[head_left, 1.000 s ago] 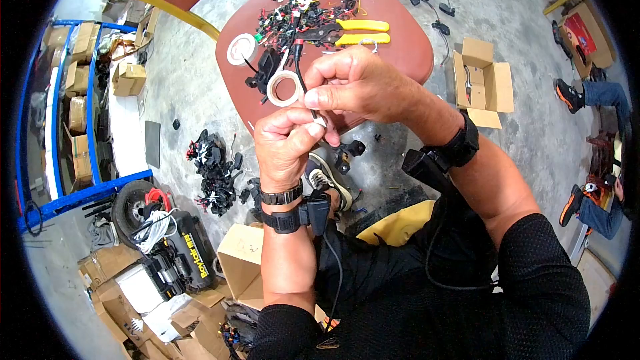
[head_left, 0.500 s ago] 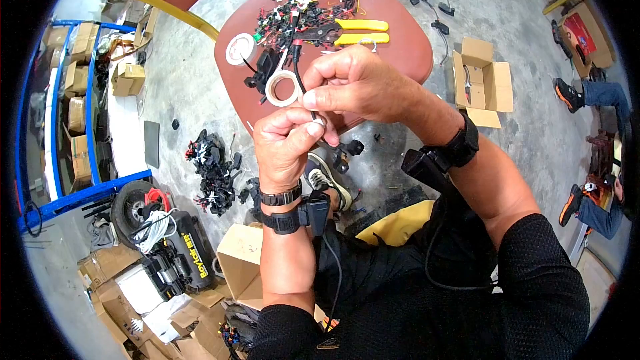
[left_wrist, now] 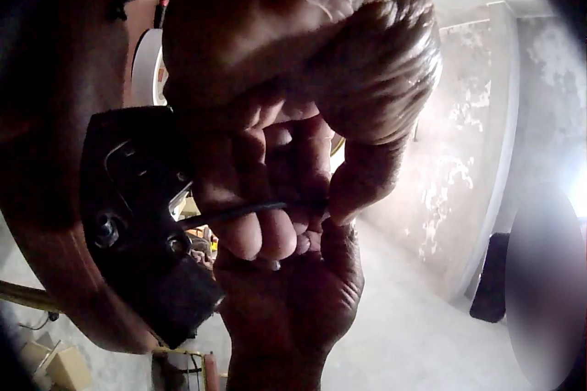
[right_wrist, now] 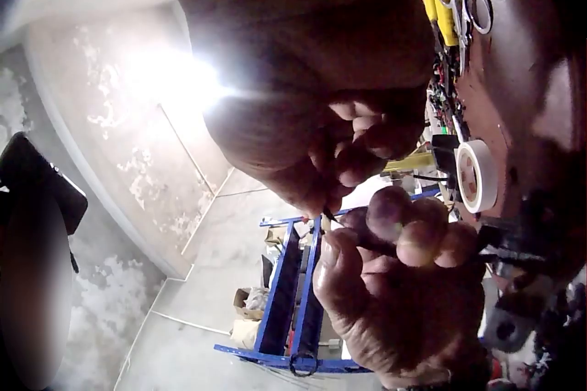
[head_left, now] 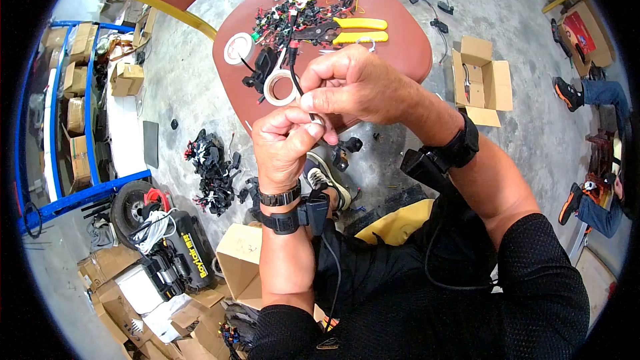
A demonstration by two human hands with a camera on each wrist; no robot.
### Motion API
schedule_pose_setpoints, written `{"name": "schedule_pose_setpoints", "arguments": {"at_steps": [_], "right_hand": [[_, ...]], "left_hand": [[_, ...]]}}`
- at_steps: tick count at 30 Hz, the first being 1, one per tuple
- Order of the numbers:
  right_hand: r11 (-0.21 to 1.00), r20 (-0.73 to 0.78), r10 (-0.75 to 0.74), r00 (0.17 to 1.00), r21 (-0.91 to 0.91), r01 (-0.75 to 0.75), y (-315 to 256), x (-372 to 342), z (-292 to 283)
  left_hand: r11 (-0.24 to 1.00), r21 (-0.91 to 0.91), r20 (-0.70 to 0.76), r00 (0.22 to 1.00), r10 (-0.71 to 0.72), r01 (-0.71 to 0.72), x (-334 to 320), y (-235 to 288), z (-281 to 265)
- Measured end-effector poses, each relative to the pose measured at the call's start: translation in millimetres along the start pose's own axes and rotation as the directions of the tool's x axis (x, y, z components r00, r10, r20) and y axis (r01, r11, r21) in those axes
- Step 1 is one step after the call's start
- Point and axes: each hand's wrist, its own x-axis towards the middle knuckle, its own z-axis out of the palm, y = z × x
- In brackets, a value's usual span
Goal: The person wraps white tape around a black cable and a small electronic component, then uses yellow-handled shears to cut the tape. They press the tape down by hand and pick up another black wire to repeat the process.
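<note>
In the head view my left hand [head_left: 283, 140] grips a thin black cable [head_left: 295, 80] between curled fingers and thumb. A small pale bit shows at its fingertips. My right hand [head_left: 343, 83] is close above, with thumb and forefinger pinched at the cable. The right wrist view shows the fingertips of both hands meeting round a tiny pale strip [right_wrist: 326, 224]; I cannot tell whether the right fingers also pinch this strip. A dark bracket-like part [left_wrist: 138, 226] with the cable running from it appears in the left wrist view. Beside the hands lies a white tape roll [head_left: 268, 87].
On the reddish-brown seat [head_left: 400, 60] are yellow-handled pliers [head_left: 360, 31], a heap of small connectors [head_left: 293, 20], a white round lid-like piece [head_left: 239, 48] and scissors [right_wrist: 463, 15]. An open cardboard box [head_left: 497, 83] and black wired parts [head_left: 212, 167] stand on the floor.
The hands stay close together, with only slight finger movement at the cable. The upper stretch of cable and the things on the seat sit slightly further left in view.
</note>
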Motion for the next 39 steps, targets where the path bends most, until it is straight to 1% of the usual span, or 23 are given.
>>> {"name": "schedule_pose_setpoints", "arguments": {"at_steps": [1,3,6,10,12,14,17,20,22,24,26,30,32,35,38,39], "right_hand": [[0.999,-0.002,-0.029,1.000,-0.021,0.029,2.0,0.2,-0.2],[0.999,-0.008,-0.039,0.999,-0.034,0.038,2.2,0.1,-0.2],[1.000,-0.018,0.009,1.000,-0.015,-0.010,-2.6,-0.8,0.6],[1.000,-0.022,0.024,0.999,-0.003,-0.025,-2.7,-0.8,1.5],[0.999,-0.022,-0.005,1.000,-0.045,0.004,-1.9,-0.2,1.1],[0.989,-0.019,-0.059,0.998,-0.134,0.056,-1.2,0.4,-0.9],[0.979,-0.032,-0.105,0.994,-0.181,0.097,-0.1,1.1,-0.7],[0.999,-0.057,0.034,0.998,-0.027,-0.035,-4.4,0.5,3.0],[0.992,-0.050,-0.058,0.997,-0.113,0.052,1.0,1.5,1.6],[0.994,-0.058,-0.043,0.997,-0.108,0.037,1.1,2.7,1.1],[0.997,-0.078,0.079,0.994,-0.008,-0.080,-2.1,2.3,2.1],[0.996,-0.124,0.088,0.988,0.024,-0.086,-2.2,2.2,4.0],[0.996,-0.131,0.093,0.987,0.029,-0.090,-2.9,2.3,4.0],[0.998,-0.138,0.057,0.989,-0.014,-0.060,-3.4,2.5,3.5],[0.994,-0.122,0.102,0.987,0.056,-0.096,-6.4,2.5,3.2],[0.994,-0.123,0.101,0.987,0.045,-0.096,-7.0,2.2,3.2]], "left_hand": [[1.000,0.002,-0.004,1.000,-0.001,0.001,-0.1,0.2,0.1],[1.000,0.005,-0.012,1.000,-0.003,0.003,-0.3,0.5,0.1],[1.000,-0.011,-0.043,0.999,-0.024,0.024,-1.5,2.1,2.7],[1.000,0.007,-0.025,1.000,-0.010,0.010,-0.7,2.0,2.3],[1.000,0.017,-0.031,0.999,-0.025,0.025,-1.1,2.6,2.0],[0.999,0.005,-0.042,0.998,-0.038,0.038,-1.2,2.6,2.6],[0.999,0.010,-0.045,0.998,-0.039,0.040,-0.1,1.6,0.8],[0.999,0.033,-0.071,0.997,-0.040,0.042,-0.2,4.1,3.5],[0.998,0.060,-0.088,0.996,-0.024,0.030,0.3,3.8,4.6],[0.995,0.098,-0.092,0.996,0.009,0.000,2.2,1.5,3.1],[0.992,0.128,-0.118,0.993,-0.001,0.016,2.3,2.9,4.3],[0.985,0.169,-0.153,0.988,0.003,0.023,0.7,3.0,5.6],[0.978,0.207,-0.146,0.989,0.025,0.005,1.1,4.0,6.9],[0.969,0.247,-0.142,0.988,0.053,-0.017,2.3,3.3,6.5],[0.964,0.266,-0.141,0.989,0.047,-0.008,2.1,3.3,4.4],[0.963,0.270,-0.142,0.989,0.040,0.000,1.6,3.6,4.1]]}}
